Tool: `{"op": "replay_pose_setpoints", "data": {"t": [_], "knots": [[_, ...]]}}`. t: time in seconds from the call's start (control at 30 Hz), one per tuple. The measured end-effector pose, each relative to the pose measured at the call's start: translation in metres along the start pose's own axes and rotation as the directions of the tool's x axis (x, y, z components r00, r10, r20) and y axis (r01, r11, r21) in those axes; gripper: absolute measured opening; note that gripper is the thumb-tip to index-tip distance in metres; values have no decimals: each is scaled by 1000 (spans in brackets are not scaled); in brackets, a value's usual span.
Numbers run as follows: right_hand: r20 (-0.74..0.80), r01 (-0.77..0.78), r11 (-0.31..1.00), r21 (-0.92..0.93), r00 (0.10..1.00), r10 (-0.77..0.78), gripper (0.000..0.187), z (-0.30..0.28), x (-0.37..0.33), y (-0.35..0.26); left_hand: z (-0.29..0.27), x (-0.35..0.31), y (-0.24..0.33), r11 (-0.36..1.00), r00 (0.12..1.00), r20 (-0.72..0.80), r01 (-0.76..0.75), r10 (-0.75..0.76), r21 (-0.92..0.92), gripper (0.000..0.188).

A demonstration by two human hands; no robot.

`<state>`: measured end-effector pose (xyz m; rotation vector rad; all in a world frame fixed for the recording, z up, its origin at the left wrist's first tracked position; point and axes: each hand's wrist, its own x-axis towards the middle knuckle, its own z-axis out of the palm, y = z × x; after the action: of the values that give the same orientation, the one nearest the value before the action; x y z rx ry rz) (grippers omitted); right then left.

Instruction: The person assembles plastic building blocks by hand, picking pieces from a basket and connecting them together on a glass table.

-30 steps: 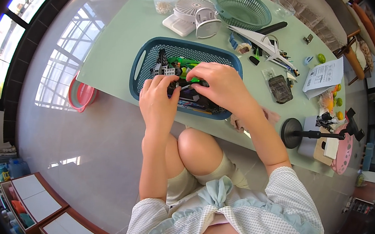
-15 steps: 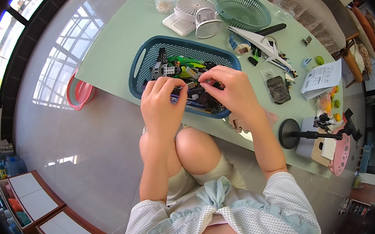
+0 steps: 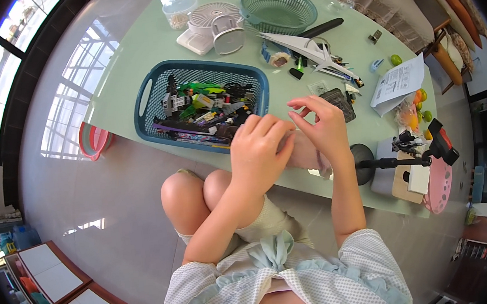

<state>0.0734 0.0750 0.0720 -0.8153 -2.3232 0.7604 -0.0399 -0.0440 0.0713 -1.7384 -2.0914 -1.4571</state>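
Observation:
My left hand is over the table's near edge, just right of the blue basket. Its fingers are curled toward the thumb, and whatever they may hold is hidden. Close on its right, my right hand is raised with thumb and forefinger slightly apart and nothing visible between them. A pinkish cloth lies on the table beneath and between the hands. Many small building-brick parts, black, grey and bright green, fill the basket. Beyond my right hand is a dark, flat block-like piece.
Behind the basket stand a white fan, a clear tub and a green colander. A white model plane lies to the right, near a paper sheet and fruit. A black stand is at the right edge.
Both hands have left the space above the basket and moved right, over the cloth. My right thumb and forefinger have parted slightly. The view has shifted too.

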Motion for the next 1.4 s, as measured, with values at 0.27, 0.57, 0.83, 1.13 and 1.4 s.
{"op": "replay_pose_setpoints", "data": {"t": [0.27,0.57,0.83,1.13,1.4], "knots": [[46,-229,967,-114,971,236,19,-15,-27,54,67,-7,5,1000,987,158,9,-7,-10,15],[-270,-434,812,-391,897,349,42,-24,-46,143,139,9,-15,989,927,350,106,-136,103,21],[-237,-556,725,-407,831,504,44,-31,-50,153,181,21,-30,963,888,391,171,-242,209,25],[-186,-500,805,-319,866,464,46,-30,-57,153,188,28,-24,824,728,521,561,-446,-80,24],[-170,-528,846,-69,842,512,52,-26,-60,135,187,12,-44,686,743,541,630,-395,-364,20]]}}
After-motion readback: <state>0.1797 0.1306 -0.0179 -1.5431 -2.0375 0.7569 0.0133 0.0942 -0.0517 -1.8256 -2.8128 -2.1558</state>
